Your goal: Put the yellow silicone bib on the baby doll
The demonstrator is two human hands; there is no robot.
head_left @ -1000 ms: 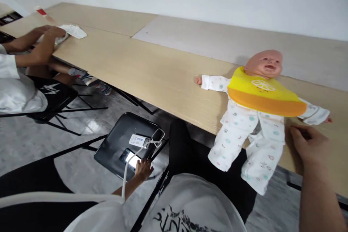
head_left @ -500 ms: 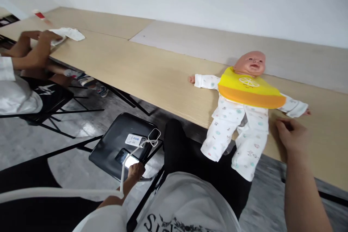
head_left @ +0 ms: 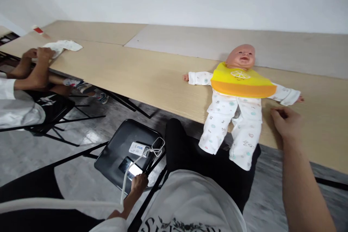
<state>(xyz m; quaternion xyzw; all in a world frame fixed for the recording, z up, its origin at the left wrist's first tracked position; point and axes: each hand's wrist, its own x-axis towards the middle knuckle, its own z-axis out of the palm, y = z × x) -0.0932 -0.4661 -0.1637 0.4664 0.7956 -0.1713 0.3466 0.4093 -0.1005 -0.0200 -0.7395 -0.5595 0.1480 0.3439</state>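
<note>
A baby doll (head_left: 240, 56) lies on its back on the table with its arms spread. It wears white patterned clothes (head_left: 246, 141) and a yellow bib (head_left: 241, 79) with an orange pocket; its legs hang over the table's edge toward my lap. My right hand (head_left: 286, 121) rests on the table beside the doll's outstretched sleeve, fingers curled, with nothing visible in them. Low on the left, my left hand (head_left: 139, 183) is closed at the edge of a black chair seat (head_left: 111, 159), by the lit corner of a phone (head_left: 133, 169). Its fingertips are hidden.
A labelled white device (head_left: 138, 149) with a white cable (head_left: 125, 179) lies on the chair seat. At the far left, another person's hands (head_left: 40, 53) handle a white cloth (head_left: 66, 45) on the long wooden table (head_left: 152, 76). A red-and-white object (head_left: 38, 29) stands behind.
The view has tilted and shifted slightly, so the doll and my right hand sit higher and further left. Both my hands keep their places. The other person's hands have moved slightly on the cloth.
</note>
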